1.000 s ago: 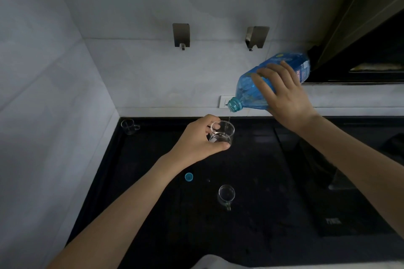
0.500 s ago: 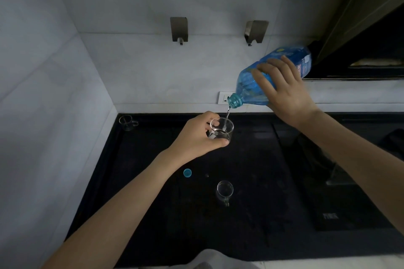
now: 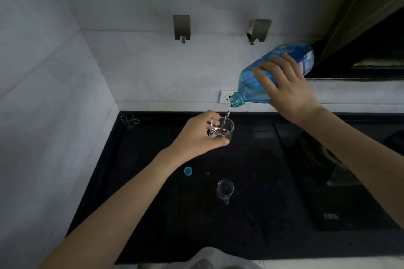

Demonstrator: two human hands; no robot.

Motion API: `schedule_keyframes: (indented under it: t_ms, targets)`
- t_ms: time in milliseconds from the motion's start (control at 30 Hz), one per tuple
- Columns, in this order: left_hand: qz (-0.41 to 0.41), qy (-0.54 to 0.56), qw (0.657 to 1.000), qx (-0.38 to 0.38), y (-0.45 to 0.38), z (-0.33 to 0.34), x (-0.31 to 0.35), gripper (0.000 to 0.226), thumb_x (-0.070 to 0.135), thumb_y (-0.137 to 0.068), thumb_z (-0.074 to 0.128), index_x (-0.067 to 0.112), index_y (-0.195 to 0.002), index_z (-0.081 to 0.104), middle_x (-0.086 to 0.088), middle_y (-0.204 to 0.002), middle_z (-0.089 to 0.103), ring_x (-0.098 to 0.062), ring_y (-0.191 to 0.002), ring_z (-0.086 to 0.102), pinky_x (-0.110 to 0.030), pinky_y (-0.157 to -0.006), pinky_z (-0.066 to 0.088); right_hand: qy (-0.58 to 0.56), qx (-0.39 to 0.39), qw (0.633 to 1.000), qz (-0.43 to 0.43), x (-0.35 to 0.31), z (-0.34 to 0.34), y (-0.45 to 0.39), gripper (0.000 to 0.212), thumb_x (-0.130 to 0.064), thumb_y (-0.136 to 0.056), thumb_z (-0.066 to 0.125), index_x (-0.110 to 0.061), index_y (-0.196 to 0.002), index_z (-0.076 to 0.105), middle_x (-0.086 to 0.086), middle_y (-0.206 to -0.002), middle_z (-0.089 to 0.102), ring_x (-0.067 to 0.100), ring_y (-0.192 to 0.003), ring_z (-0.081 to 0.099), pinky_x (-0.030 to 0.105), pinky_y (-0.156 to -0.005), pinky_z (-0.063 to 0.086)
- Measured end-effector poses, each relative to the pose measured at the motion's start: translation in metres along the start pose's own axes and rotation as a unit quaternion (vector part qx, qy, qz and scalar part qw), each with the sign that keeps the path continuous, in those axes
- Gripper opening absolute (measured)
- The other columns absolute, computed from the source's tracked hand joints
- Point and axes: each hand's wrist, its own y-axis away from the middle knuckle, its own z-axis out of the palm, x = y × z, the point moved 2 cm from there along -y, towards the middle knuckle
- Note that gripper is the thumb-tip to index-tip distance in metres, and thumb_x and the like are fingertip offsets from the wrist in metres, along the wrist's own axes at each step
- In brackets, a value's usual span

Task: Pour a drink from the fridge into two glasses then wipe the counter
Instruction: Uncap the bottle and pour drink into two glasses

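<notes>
My right hand grips a blue plastic bottle, tipped neck-down to the left. A thin stream of water runs from its open mouth into a small clear glass. My left hand holds that glass up above the black counter, thumb and fingers curled round it. Water stands in the bottom of the glass. A second clear glass with a handle stands upright on the counter nearer to me. The blue bottle cap lies on the counter to its left.
A third small glass stands in the counter's back left corner. A dark hob takes up the counter's right side. Two metal hooks hang on the grey wall, with a white socket below. A pale cloth shows at the bottom edge.
The bottle has tipped a little further and the stream into the held glass has grown; the water level in the glass has risen. Both hands stay in about the same place.
</notes>
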Motion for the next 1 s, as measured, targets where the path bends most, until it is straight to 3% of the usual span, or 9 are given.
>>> schedule_keyframes:
  t_ms: [433,1000]
  targets:
    - [0.010,-0.003,1.000,-0.005,0.0016,0.0044,0.0010,0.058,0.031,-0.070,0.083,0.022,-0.120,0.055,0.012,-0.110,0.062,-0.001,-0.100,0.058,-0.018,-0.089,0.046,0.014,0.003,1.000,-0.008,0.0027,-0.0020,0.0037,0.059,0.010,-0.077,0.061,-0.001,-0.133,0.047,0.022,-0.123,0.055,0.042,-0.117,0.050,0.057,-0.108,0.034]
    - [0.013,0.005,1.000,0.002,0.0043,0.0043,0.0006,0.060,0.031,-0.069,0.084,0.021,-0.121,0.055,0.011,-0.111,0.062,0.000,-0.099,0.058,-0.019,-0.089,0.047,0.012,-0.010,1.000,-0.014,-0.0005,-0.0062,0.0015,0.063,0.006,-0.076,0.069,-0.002,-0.134,0.044,0.023,-0.124,0.055,0.042,-0.118,0.049,0.056,-0.113,0.029]
